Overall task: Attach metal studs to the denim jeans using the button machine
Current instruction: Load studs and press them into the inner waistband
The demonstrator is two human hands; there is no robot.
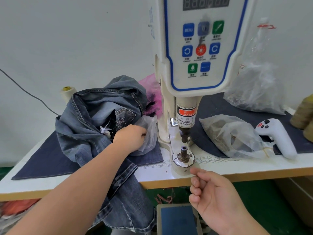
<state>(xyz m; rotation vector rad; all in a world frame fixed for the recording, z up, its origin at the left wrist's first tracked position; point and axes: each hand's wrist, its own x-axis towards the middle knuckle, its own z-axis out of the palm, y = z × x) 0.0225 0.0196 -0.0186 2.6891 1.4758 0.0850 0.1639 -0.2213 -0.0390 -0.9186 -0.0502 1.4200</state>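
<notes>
White wall is seen behind a white worktable [50, 184] with a printed ruler along its front edge. At the table's middle stands the button machine [194, 48], its control panel set with blue, green and red keys, a warning label wrapped round its ram, and its lower die [183, 152] exposed on a round base. To the left, the denim jeans [94, 126] are heaped on a dark denim cloth [42, 165], with one leg draped over the table edge. A clear plastic bag [260, 85] is propped at the right rear, and a second bag of small metal studs [227, 134] lies in front of it, beside a white handheld controller [277, 136]. A foot pedal [177, 219] is seen below on the green floor. The left hand [130, 138] is reached into a small clear bag [149, 133] beside the jeans; whether anything is grasped there cannot be told. The right hand [213, 199] is held just below the table edge, fingers loosely curled, thumb pressed to forefinger; nothing can be made out in the pinch.
</notes>
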